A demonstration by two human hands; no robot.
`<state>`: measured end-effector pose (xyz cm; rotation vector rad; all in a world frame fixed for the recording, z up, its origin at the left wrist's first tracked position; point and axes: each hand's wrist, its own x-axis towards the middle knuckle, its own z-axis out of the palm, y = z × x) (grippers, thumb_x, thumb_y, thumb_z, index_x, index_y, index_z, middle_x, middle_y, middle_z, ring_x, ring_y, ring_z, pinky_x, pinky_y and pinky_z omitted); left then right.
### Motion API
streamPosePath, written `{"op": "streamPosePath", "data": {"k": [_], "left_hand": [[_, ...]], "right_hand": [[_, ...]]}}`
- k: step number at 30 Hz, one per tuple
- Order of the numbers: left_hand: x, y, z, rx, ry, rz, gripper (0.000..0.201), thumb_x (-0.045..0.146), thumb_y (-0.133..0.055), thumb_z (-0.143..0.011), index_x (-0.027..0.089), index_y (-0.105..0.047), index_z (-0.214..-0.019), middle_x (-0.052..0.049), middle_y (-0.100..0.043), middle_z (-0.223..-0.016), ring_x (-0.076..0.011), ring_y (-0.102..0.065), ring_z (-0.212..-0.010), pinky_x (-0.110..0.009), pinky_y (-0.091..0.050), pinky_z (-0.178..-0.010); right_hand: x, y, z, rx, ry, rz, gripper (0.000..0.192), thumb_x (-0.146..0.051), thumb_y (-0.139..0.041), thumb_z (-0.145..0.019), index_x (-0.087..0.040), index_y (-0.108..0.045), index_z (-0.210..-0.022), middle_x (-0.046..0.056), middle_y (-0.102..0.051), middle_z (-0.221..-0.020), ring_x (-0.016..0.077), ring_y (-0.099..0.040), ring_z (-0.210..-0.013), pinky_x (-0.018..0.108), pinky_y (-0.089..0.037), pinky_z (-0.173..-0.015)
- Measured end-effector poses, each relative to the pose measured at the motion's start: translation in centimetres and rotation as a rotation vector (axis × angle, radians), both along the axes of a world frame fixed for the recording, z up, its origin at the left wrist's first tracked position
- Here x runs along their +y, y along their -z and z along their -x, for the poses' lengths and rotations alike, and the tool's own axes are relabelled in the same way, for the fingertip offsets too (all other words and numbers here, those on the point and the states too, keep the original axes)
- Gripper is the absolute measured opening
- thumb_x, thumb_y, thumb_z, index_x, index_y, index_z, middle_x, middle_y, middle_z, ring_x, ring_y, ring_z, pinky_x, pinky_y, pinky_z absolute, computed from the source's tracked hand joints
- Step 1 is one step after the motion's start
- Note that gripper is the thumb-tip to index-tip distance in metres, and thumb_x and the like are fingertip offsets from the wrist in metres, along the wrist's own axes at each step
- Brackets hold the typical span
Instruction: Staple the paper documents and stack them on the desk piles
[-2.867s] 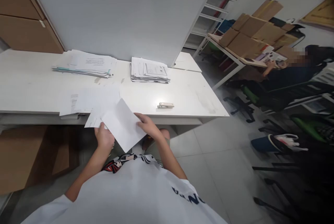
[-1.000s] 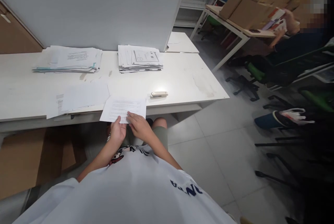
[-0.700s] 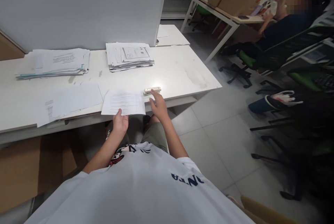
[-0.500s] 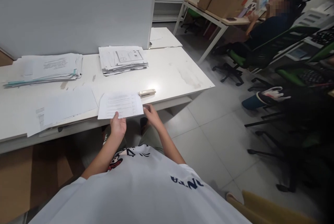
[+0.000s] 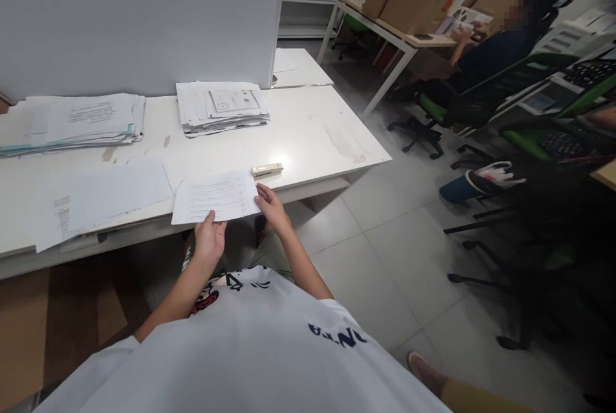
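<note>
Printed sheet [image 5: 216,197] lies at desk [image 5: 317,137] front edge, near side overhanging. L hand [image 5: 209,238] pinches its near edge, thumb on top. R hand [image 5: 272,206] grips the sheet's right edge, fingers curled. Stapler [image 5: 266,170] just beyond sheet's far right corner, not touched. 2 paper stacks [image 5: 221,106] along desk back edge; loose sheets [image 5: 96,198] at front edge, left.
</note>
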<state>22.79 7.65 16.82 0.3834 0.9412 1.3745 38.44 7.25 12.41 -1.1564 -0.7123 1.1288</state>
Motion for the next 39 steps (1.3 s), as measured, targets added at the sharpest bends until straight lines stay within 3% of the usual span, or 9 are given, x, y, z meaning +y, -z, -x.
{"op": "streamPosePath", "data": {"k": [4, 9, 15, 20, 23, 26, 29, 34, 39], "left_hand": [[-0.7, 0.0, 0.4, -0.001, 0.009, 0.034, 0.052, 0.000, -0.050, -0.088, 0.026, -0.059, -0.131, -0.008, -0.064, -0.133, -0.0214, -0.061, -0.123, -0.045, -0.042, -0.113], [-0.8, 0.7, 0.9, 0.003, 0.049, 0.104, 0.045, 0.003, -0.051, -0.089, 0.026, -0.062, -0.125, -0.005, -0.070, -0.121, -0.0181, -0.068, -0.108, -0.043, -0.049, -0.107], [-0.4, 1.7, 1.0, 0.039, 0.170, 0.143, 0.023, 0.011, -0.056, -0.090, 0.017, -0.063, -0.111, -0.007, -0.074, -0.098, -0.0156, -0.072, -0.076, -0.031, -0.061, -0.079], [0.0, 2.3, 0.3, 0.105, 0.265, 0.121, 0.010, 0.015, -0.059, -0.090, 0.013, -0.060, -0.100, -0.007, -0.072, -0.081, -0.0188, -0.073, -0.069, -0.023, -0.057, -0.061], [0.1, 2.5, -0.3, 0.137, 0.254, 0.115, 0.002, 0.014, -0.058, -0.091, 0.012, -0.058, -0.091, -0.005, -0.068, -0.070, -0.0188, -0.073, -0.067, -0.024, -0.057, -0.062], [-0.1, 2.8, -0.8, 0.145, 0.249, 0.101, 0.004, 0.014, -0.058, -0.091, 0.012, -0.060, -0.094, -0.006, -0.070, -0.074, -0.0190, -0.073, -0.068, -0.025, -0.058, -0.064], [-0.3, 3.0, -1.2, 0.131, 0.229, 0.080, 0.010, 0.015, -0.058, -0.092, 0.012, -0.061, -0.101, -0.008, -0.072, -0.085, -0.0186, -0.074, -0.072, -0.025, -0.059, -0.066], [-0.3, 3.4, -1.5, 0.131, 0.211, 0.082, 0.015, 0.016, -0.062, -0.090, 0.011, -0.061, -0.105, -0.007, -0.073, -0.085, -0.0190, -0.074, -0.072, -0.025, -0.060, -0.066], [0.3, 3.2, -1.4, 0.171, 0.214, 0.116, 0.005, 0.015, -0.059, -0.092, 0.011, -0.061, -0.095, -0.007, -0.071, -0.076, -0.0189, -0.073, -0.068, -0.026, -0.060, -0.066]], "right_hand": [[0.7, 0.7, 0.1, -0.154, -0.063, 0.004, 0.055, -0.034, -0.071, -0.076, -0.020, -0.061, -0.129, 0.008, -0.059, -0.140, 0.0246, -0.051, -0.135, 0.043, -0.036, -0.118], [1.0, 0.9, 0.0, -0.302, -0.028, 0.047, 0.052, -0.025, -0.063, -0.079, -0.018, -0.061, -0.131, 0.009, -0.062, -0.136, 0.0237, -0.056, -0.130, 0.042, -0.038, -0.117], [0.8, 0.5, -1.9, -0.533, 0.052, 0.125, 0.055, -0.015, -0.051, -0.081, -0.016, -0.060, -0.135, 0.008, -0.067, -0.130, 0.0222, -0.064, -0.118, 0.038, -0.049, -0.106], [-0.2, -1.4, -4.0, -0.932, 0.125, 0.207, 0.051, -0.019, -0.045, -0.089, -0.016, -0.055, -0.139, 0.012, -0.065, -0.131, 0.0279, -0.065, -0.112, 0.044, -0.052, -0.098], [-0.1, -2.9, -4.7, -1.240, 0.188, 0.091, 0.045, -0.017, -0.038, -0.094, -0.018, -0.058, -0.135, 0.011, -0.057, -0.142, 0.0286, -0.057, -0.125, 0.048, -0.045, -0.106], [1.1, -3.6, -4.7, -1.491, 0.033, -0.115, 0.045, -0.017, -0.038, -0.096, -0.016, -0.055, -0.138, 0.010, -0.049, -0.150, 0.0255, -0.045, -0.138, 0.049, -0.030, -0.119], [2.4, -3.2, -4.4, -1.584, -0.081, -0.132, 0.047, -0.020, -0.037, -0.097, -0.011, -0.051, -0.141, 0.012, -0.047, -0.151, 0.0245, -0.041, -0.142, 0.049, -0.021, -0.123], [2.8, -1.9, -3.8, -1.644, -0.115, -0.047, 0.057, -0.005, -0.040, -0.087, -0.008, -0.047, -0.144, 0.015, -0.043, -0.153, 0.0270, -0.038, -0.143, 0.048, -0.028, -0.118], [2.8, -2.2, -3.7, -1.762, -0.171, -0.023, 0.055, -0.005, -0.035, -0.091, -0.003, -0.045, -0.145, 0.019, -0.041, -0.154, 0.0287, -0.038, -0.144, 0.047, -0.029, -0.115]]}}
